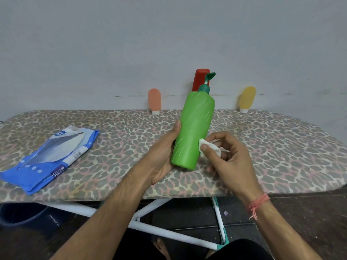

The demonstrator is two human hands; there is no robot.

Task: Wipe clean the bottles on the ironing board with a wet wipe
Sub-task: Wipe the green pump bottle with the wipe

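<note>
A tall green pump bottle [193,128] is tilted above the leopard-print ironing board [116,139], its pump head pointing up and away. My left hand [163,156] grips its lower body from the left, thumb along the side. My right hand [227,154] pinches a small crumpled white wet wipe [208,147] and presses it against the bottle's right side. A red bottle [199,79] stands behind the green one, partly hidden by it. A small orange tube [154,101] and a yellow tube [247,99] stand cap-down at the board's far edge by the wall.
A blue and white wet wipe pack [50,158] lies flat on the board's left part. A grey wall runs just behind the board. White metal legs [169,228] show under the near edge, and a dark blue tub [20,212] sits on the floor at lower left.
</note>
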